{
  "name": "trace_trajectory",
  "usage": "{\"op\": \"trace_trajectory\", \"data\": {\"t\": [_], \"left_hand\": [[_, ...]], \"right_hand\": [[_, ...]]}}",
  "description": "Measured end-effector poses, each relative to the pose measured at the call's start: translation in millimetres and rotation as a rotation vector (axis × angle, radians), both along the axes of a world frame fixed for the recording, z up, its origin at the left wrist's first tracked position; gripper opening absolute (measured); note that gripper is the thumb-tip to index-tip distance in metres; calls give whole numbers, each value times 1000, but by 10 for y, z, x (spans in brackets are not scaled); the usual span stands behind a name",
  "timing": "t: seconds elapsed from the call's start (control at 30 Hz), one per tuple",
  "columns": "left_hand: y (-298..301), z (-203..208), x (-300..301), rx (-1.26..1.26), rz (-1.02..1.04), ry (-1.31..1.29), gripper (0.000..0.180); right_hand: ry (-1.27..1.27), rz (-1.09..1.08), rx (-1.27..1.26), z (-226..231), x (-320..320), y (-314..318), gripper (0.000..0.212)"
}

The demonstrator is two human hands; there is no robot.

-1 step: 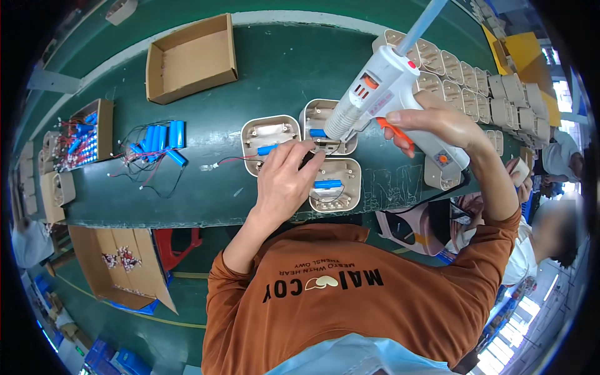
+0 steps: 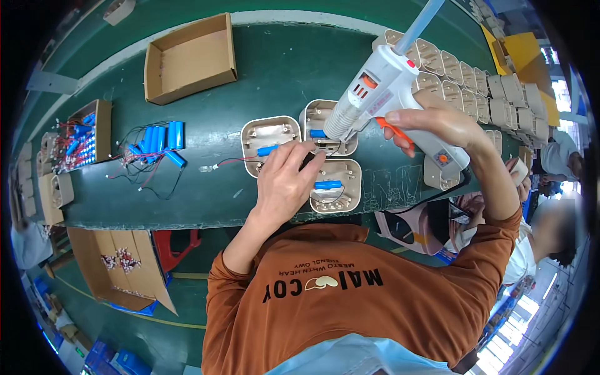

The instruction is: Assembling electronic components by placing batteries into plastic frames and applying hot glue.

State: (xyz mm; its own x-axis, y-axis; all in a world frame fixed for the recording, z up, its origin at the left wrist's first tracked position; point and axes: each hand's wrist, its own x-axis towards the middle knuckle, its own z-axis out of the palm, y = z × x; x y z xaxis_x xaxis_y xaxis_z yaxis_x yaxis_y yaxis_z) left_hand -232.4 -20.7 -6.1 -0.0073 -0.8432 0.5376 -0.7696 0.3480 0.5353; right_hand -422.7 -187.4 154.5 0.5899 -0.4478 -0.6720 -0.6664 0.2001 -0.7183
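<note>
Glue gun (image 2: 378,78), wrapped by the right hand (image 2: 440,122) in a full grip, is probably best steadied with its nozzle (image 2: 339,124) low over the case (image 2: 315,113) at one o'clock from the left hand (image 2: 283,181), whose bent fingers (image 2: 281,156) may pinch something, I cannot tell.

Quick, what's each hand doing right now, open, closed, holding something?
Left hand: fingers bent over the cream housings; can't tell whether they grip anything.
Right hand: closed around the white glue gun.
</note>
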Motion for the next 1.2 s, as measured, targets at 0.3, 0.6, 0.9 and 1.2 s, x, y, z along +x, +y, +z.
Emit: {"op": "trace_trajectory", "data": {"t": [0.3, 0.6, 0.9, 1.2], "left_hand": [[-12, -5, 18, -9, 16, 12, 30], [-24, 43, 3, 32, 6, 62, 26], [57, 332, -70, 317, 144, -191, 29], [-141, 334, -10, 276, -42, -161, 11]], "right_hand": [[377, 264, -356, 191, 299, 238, 44], [-44, -11, -85, 97, -169, 94, 44], [-618, -484, -63, -92, -863, 562, 48], [-728, -525, -130, -237, -1364, 777, 60]]}}
